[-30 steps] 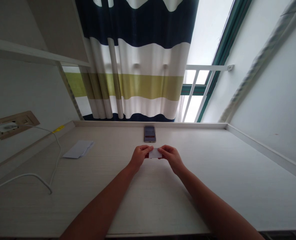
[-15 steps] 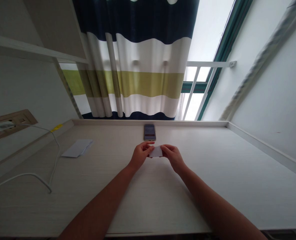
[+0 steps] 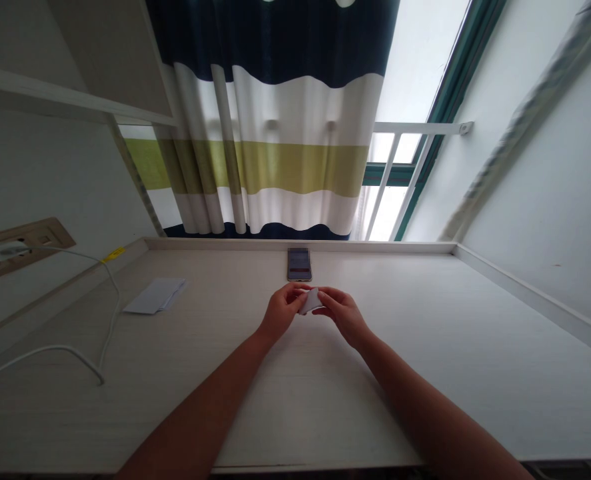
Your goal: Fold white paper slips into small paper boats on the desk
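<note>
Head view, and right at the near side the pale tabletop (image 3: 310, 407) is crossed by two bare forearms (image 3: 190, 407), slanted inward from both lower corners. Off to the left, a white cable (image 3: 112, 320) is seen bent in a loose loop on the surface. Now to the middle, where a small white paper (image 3: 309, 303) is held between the two hands, tilted, its right side lifted higher than its left. Its left side is clamped between the thumb and fingers of the left hand (image 3: 278, 310); its upper right corner is pinched by the right hand (image 3: 344, 313), with a lower finger of that hand spread away from the thumb. Whether the table is touched by the paper cannot be told. Well to the left, a few white sheets (image 3: 154, 297) are laid flat, loosely stacked. Just beyond the hands, a phone (image 3: 299, 265) is set down face up, near the raised back edge (image 3: 225, 246). Farther still, the view is largely filled by a striped curtain (image 3: 285, 110) in navy, white and olive green, flanked on the right by a white railing (image 3: 415, 128) and a green-framed window (image 3: 420, 60).
</note>
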Tool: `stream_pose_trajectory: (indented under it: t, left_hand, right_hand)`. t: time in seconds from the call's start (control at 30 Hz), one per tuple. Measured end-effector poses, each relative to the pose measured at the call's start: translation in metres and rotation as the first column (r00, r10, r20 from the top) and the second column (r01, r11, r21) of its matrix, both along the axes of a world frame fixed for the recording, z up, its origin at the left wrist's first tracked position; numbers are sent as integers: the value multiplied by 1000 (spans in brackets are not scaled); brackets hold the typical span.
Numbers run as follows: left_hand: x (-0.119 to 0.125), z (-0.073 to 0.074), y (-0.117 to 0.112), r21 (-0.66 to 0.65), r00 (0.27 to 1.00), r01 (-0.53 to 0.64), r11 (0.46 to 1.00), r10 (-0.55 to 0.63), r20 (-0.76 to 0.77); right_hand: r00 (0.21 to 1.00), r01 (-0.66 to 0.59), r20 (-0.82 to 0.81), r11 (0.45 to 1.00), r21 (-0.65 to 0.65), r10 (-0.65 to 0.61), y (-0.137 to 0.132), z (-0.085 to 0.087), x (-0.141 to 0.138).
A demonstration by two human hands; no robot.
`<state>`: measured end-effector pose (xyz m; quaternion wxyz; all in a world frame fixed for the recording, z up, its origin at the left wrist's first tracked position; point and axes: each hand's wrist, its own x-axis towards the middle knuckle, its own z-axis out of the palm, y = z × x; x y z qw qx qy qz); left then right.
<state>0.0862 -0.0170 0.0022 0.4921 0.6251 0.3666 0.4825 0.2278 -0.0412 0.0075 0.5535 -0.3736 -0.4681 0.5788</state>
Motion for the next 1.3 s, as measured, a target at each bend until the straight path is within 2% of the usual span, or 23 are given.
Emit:
stream_pose_trajectory:
  t: [0.17,0.3,0.53,0.83,0.97,1.07,1.3]
  left_hand:
    - [0,-3,-2,24,997,71,997,-70,-25]
    - [0,-4,-3,37,994,81,996,-78,-81]
    - [0,-3,-4,6,994,108,994,-108,-33]
    - [2,-11,1,-39,1000,-2,999,3,27]
    - [0,-12,2,17,997,-21,1000,23,-79]
    - [-1,-10,1,82,979,-11,997,27,-202]
    - [0,-10,0,180,954,-16,984,69,-291]
  right_hand:
    - [999,33,-9,999,-20,-34,-1,2,0]
    - [999,47,-23,999,1,-47,0,2,0]
    - [999,49,-16,999,-8,-49,0,3,1]
    - [981,147,127,989,-17,-144,1,3,0]
    - [933,229,269,971,73,-240,5,-4,1]
    - [890,235,371,964,127,-266,9,-10,3]
    - [873,198,411,961,194,-263,13,-16,3]
